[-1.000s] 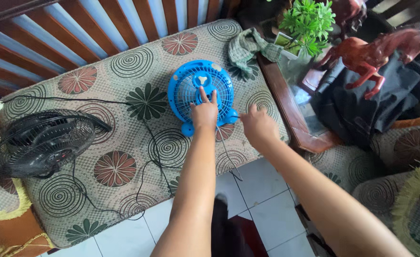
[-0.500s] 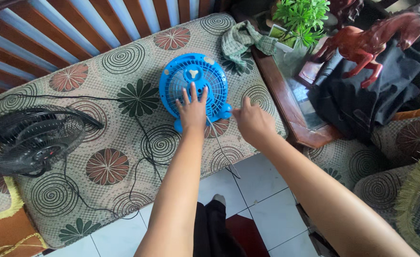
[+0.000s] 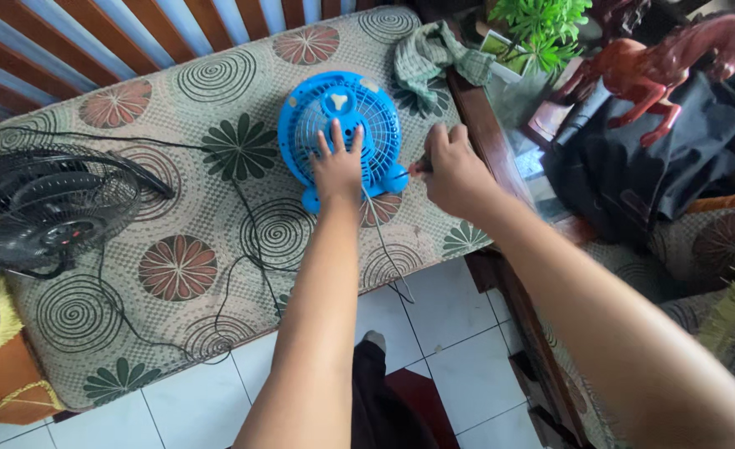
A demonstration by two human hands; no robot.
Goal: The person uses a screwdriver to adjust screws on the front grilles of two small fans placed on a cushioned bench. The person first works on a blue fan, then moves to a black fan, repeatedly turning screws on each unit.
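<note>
Blue fan (image 3: 340,133): lies flat, grille up, on the patterned cushion (image 3: 176,216) of a bench seat, near its 3 o'clock end.
Left hand (image 3: 339,163): flat on the grille with fingers spread, pressing it down; no closed grip, just an open palm.
Right hand (image 3: 453,166): fist closed round a slim tool with a reddish handle (image 3: 420,166), whose tip meets the fan's foot at about 4 o'clock of the grille.
Step in hand: judged to be work on a fastening at the fan's base, one hand steadying and the other driving.
Next move calls for: keeping the tool square on its seat and the fan from sliding on the soft cushion.
Hidden: the tool's tip and what it meets are too small to make out; most of the handle is inside the fist.
Nearby: black fan (image 3: 43,208) at 9 o'clock with its cord (image 3: 242,224) trailing across the cushion; green cloth (image 3: 434,58) at 1 o'clock.
Cut off: the black fan's left edge.
</note>
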